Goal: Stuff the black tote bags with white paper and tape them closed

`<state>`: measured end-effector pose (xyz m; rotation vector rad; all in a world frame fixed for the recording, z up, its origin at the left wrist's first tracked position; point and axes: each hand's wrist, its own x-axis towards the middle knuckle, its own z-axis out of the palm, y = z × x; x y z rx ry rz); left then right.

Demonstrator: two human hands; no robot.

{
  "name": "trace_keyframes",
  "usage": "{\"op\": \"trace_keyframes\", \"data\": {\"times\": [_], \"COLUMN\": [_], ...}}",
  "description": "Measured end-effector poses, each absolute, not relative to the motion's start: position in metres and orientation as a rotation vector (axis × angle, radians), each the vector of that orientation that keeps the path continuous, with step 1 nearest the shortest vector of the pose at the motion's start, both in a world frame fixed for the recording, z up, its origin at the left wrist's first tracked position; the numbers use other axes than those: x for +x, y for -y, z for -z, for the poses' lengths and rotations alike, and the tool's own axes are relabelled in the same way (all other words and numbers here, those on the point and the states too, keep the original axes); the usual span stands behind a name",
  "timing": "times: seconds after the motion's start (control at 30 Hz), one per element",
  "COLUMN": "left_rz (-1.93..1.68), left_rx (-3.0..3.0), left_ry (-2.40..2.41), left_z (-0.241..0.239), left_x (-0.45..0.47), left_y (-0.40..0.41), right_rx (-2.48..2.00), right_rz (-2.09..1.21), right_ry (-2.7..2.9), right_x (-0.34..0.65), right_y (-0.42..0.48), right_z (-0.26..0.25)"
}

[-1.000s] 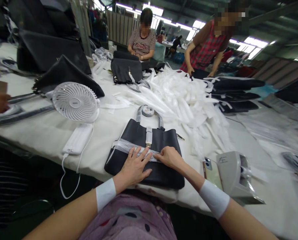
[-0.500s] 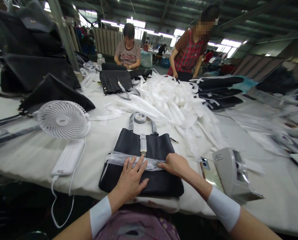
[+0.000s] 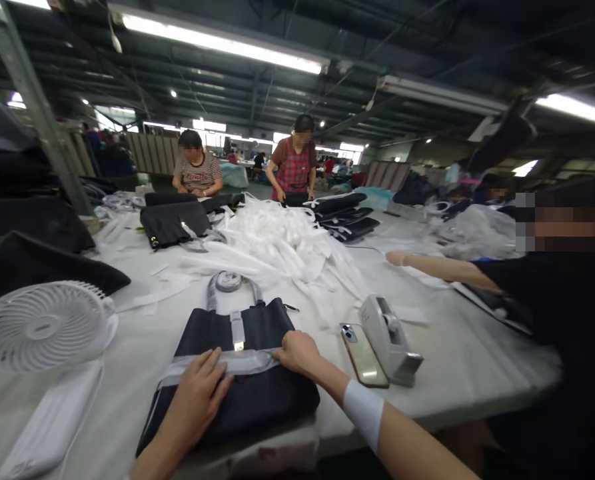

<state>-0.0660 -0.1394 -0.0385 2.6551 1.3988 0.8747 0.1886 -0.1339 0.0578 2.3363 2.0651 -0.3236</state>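
Observation:
A black handbag (image 3: 257,403) lies flat on the white-covered table before me, its wrapped handles (image 3: 210,291) pointing away. A translucent white wrapping strip (image 3: 247,362) runs across its front, just below the covered clasp strap (image 3: 237,330). My left hand (image 3: 194,397) rests on the strip and the bag, left of the clasp, fingers extended. At the bag's right side, my right hand (image 3: 300,353) is closed, thumb and fingers pinching the strip near its right end. The fingertips' far side is hidden.
A white fan (image 3: 42,327) stands left. On the right are a phone (image 3: 364,357) and a tape dispenser (image 3: 390,343). A heap of white strips (image 3: 282,233) and stacked black bags (image 3: 344,217) lie beyond. A person in black (image 3: 567,320) reaches in from the right.
My view has swung right and upward, bringing the person in black into sight. My left hand has slid left along the strip; the right hand keeps its place at the strip.

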Motion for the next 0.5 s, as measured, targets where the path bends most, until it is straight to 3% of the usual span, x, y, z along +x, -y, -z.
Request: {"op": "trace_keyframes", "data": {"times": [0.13,0.27,0.5], "left_rz": [-0.991,-0.778,-0.622], "left_rx": [2.363,2.08,2.05], "left_ry": [-1.776,-1.885,-1.803], "left_z": [0.039,0.048,0.035], "left_x": [-0.1,-0.113,-0.108], "left_y": [0.124,0.117,0.137], "right_rx": [2.489,2.924,3.0], "right_rz": [0.24,0.383,1.656], "right_ry": [-2.18,-2.194,-1.528], "right_x": [0.203,0.226,0.231], "right_y": [0.159,0.208,0.302], "right_z": [-0.057,-0.042,0.027]}}
